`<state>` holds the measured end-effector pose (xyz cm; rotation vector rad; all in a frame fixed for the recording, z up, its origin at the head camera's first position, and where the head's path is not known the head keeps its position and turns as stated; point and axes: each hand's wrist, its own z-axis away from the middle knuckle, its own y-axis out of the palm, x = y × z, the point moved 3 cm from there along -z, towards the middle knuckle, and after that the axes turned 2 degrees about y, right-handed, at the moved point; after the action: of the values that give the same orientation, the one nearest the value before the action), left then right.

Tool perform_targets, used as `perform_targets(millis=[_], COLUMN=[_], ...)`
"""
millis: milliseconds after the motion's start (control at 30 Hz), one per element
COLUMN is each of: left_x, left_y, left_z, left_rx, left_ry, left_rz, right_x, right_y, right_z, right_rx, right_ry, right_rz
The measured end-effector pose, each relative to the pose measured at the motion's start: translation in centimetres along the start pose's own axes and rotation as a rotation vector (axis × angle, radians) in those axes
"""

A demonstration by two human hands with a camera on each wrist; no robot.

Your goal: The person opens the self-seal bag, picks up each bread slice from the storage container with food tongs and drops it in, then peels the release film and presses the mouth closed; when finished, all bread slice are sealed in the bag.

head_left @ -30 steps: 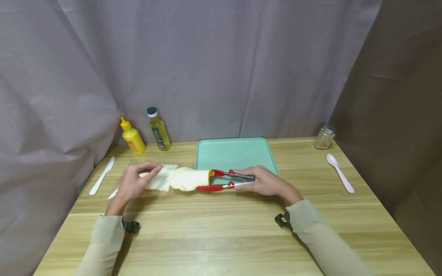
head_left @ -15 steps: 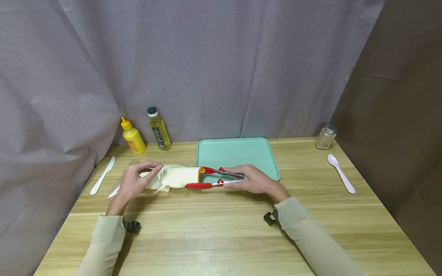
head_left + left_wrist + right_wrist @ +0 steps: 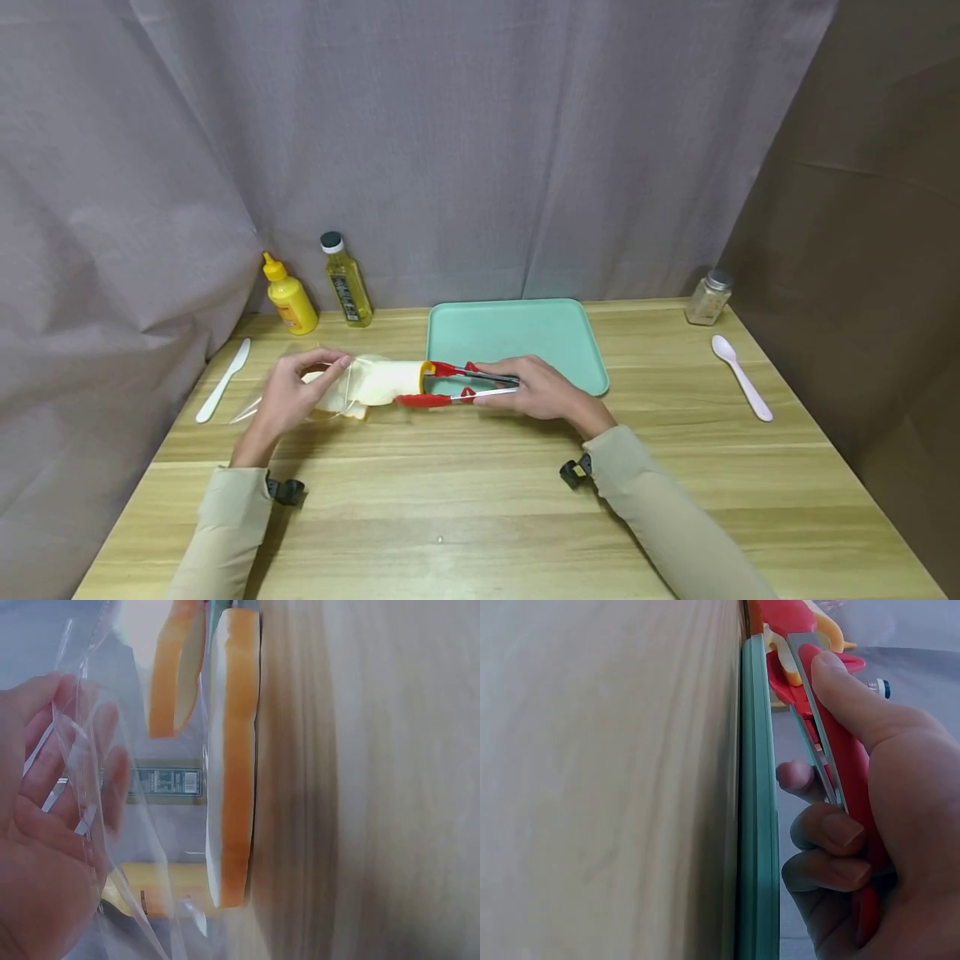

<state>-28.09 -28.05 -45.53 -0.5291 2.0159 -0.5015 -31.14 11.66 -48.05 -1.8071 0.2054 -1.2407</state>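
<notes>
Right hand clenched round red-handled metal tongs, thumb on top, fingers curled under. Tong tips pinch a bread slice at the mouth of a clear plastic bag, which lies on the wooden table just left of the teal tray.

Left hand pinches the bag film between thumb and fingers.

Left wrist view: two slices on edge inside the film, orange crust outward, lower one on the table; head view shows them only as one pale mass.

Right wrist view: tray rim just beside the knuckles.

Labels: oil bottle carries a dark label, text too small to read; yellow squeeze bottle print also unreadable.
</notes>
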Motion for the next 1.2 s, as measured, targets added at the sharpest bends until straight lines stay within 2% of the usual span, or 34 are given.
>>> perform_targets(millis=[267,567,733,1000,1200], left_x=[-0.1,-0.1,-0.3,-0.6,-0.1], left_y=[0.0,0.1,0.2,0.3,0.5], left_z=[0.1,-0.2,-0.3,-0.3,-0.2], left_rx=[-0.052,-0.049,-0.064,-0.162,-0.165], left_ry=[-0.010,-0.021,-0.012,-0.032,-0.058], left_rz=[0.091,0.088,0.081,0.109,0.110], right_x=[0.6,1.1,1.0,1.4,2.0], right_y=[0.7,1.3,0.9,1.1,1.7], right_z=[-0.4,-0.6,-0.3,-0.5,-0.9], right_rx=[-0.011,-0.050,-0.055,-0.024,-0.002], right_ry=[-0.020,-0.068,-0.062,-0.058,-0.048], right_rz=[0.048,0.081,0.097,0.053,-0.005])
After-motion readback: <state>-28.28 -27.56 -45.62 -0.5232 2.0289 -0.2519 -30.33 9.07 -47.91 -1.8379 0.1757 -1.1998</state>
